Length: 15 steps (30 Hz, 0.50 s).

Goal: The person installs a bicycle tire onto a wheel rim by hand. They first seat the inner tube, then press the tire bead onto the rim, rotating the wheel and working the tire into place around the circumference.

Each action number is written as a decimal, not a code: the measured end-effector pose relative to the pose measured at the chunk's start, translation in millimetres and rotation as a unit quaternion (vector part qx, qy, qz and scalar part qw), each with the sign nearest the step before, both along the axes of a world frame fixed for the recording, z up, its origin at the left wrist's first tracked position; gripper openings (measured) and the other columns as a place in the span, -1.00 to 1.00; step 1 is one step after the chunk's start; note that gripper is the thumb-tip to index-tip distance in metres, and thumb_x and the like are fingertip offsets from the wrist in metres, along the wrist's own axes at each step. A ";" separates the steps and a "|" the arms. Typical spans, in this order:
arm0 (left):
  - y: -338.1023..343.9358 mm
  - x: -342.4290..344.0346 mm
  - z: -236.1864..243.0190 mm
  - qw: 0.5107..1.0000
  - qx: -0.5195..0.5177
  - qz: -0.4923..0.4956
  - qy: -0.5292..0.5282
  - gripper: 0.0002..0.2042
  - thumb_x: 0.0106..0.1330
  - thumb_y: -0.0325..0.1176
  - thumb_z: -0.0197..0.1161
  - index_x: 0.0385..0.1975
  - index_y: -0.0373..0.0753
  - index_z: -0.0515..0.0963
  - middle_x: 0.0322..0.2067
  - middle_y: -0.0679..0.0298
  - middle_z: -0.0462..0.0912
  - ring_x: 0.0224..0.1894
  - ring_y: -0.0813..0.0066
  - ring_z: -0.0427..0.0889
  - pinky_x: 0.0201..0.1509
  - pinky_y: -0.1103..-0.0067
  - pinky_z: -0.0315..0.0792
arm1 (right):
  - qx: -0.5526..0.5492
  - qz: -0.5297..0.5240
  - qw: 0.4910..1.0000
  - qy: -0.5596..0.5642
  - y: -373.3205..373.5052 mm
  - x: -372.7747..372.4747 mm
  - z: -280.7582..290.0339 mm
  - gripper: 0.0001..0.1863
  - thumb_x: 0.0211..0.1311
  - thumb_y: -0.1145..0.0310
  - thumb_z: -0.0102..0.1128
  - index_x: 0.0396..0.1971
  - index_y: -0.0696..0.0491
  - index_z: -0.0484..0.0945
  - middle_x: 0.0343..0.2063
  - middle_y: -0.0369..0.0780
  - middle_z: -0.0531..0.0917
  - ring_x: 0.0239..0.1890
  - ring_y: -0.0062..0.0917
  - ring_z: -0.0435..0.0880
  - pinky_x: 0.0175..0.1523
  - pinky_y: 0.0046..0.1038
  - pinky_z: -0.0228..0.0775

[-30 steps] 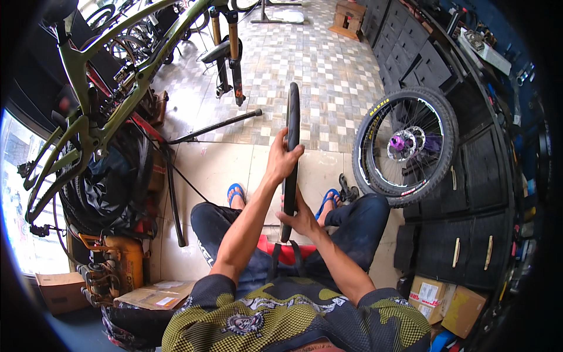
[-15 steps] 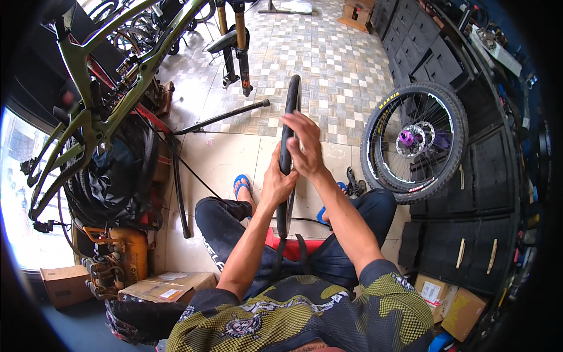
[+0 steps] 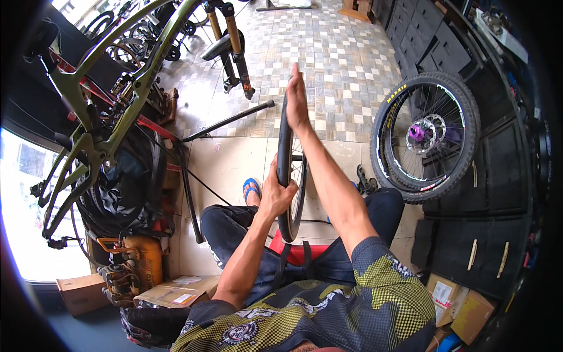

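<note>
An upright bicycle wheel with a narrow black tyre is seen nearly edge-on between my knees, with spokes showing on its right side. My left hand is wrapped round its lower part. My right hand lies against the top right of the tyre, fingers straight and pointing away from me. Below the wheel, a red item with black straps sits between my thighs, partly hidden.
An olive bicycle frame with fork and a stand tube are at left, above an orange compressor. A spare wheel leans by black cabinets at right. Cardboard boxes lie near me.
My left hand has come down from the upper tyre to grip lower. My right hand has risen from low on the wheel to its top, fingers now straightened.
</note>
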<state>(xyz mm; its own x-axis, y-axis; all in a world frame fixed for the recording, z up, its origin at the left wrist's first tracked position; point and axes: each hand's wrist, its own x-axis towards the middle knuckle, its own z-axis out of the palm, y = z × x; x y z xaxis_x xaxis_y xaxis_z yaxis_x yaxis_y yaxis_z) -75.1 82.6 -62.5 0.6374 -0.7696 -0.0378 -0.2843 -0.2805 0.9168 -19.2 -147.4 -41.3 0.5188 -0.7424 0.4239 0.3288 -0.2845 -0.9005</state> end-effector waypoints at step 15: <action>-38.3 37.7 -42.9 0.984 -0.142 -0.044 -0.096 -0.55 0.20 -0.50 0.30 0.15 -0.28 0.52 -0.10 0.28 0.65 -0.24 0.55 0.62 -0.14 0.54 0.53 | 0.259 0.355 0.865 -0.241 128.9 -179.4 12.4 0.28 0.22 -0.74 -0.53 0.64 0.06 -0.03 0.58 0.01 0.19 0.63 -0.25 0.13 0.59 -0.14 -0.04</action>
